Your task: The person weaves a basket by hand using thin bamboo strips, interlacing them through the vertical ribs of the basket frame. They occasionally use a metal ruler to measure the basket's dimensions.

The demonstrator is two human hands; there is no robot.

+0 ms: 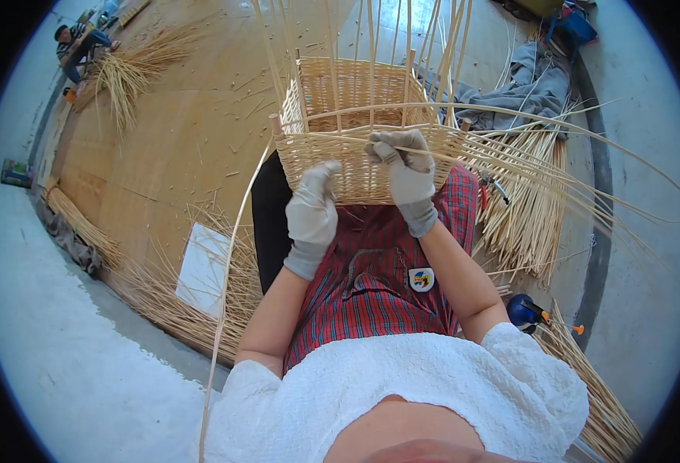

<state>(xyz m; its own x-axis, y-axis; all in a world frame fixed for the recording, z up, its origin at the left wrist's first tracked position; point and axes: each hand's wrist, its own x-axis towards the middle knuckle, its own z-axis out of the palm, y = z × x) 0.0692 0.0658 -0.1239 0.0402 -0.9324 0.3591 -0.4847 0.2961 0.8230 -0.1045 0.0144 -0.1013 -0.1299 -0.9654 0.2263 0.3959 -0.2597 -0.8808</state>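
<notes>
Wooden floor [170, 147] spread beyond and to the left of both hands, littered with bundles of pale reeds [135, 69]. Half-woven wicker basket [355, 123] resting on a red plaid lap [371, 270], directly under the hands, bare stakes rising from its rim. Gloved left hand [313, 212] pressed against the basket's near wall, fingers curled loosely. Gloved right hand [405, 166] closed, pinching a thin weaving strand [509, 166] at the rim.
</notes>
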